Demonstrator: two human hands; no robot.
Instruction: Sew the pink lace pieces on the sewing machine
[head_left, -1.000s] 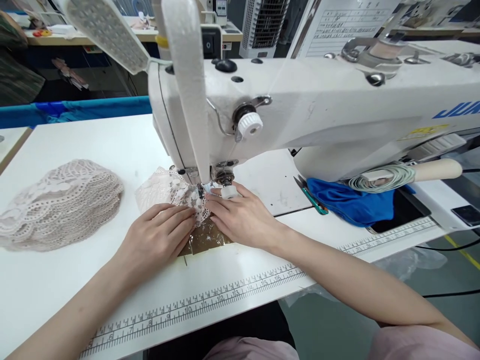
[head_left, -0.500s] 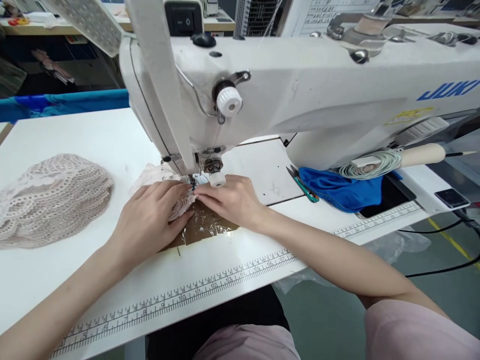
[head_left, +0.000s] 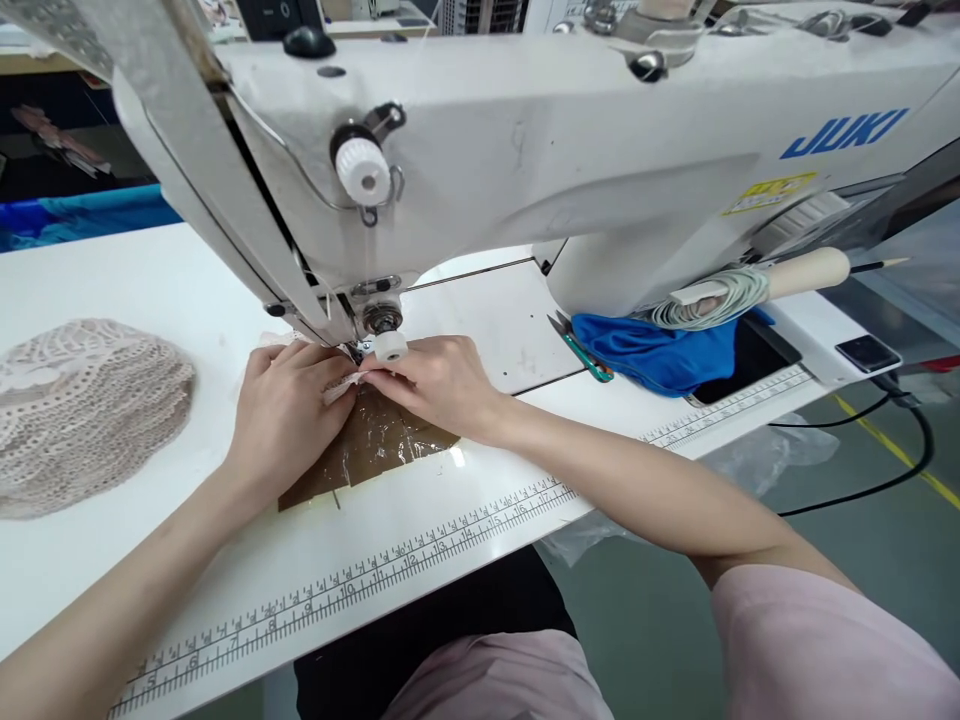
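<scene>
A pale pink piece of lace lies under the needle area of the white sewing machine, mostly covered by my hands. My left hand rests over the lace, thumb and fingers closed on its near edge. From the other side, my right hand pinches the lace's edge between thumb and forefinger, close to the presser foot. Brown tape covers the table under both hands. Left of them sits a heap of the same pale lace.
Right of the machine bed lie teal-handled thread snips, a blue cloth, a coil of pale cord, a white-handled tool and a dark phone-like slab. A printed ruler runs along the table's front edge.
The view has shifted, so the machine appears further left and higher. Less lace shows between my hands, and both still hold it by the needle.
</scene>
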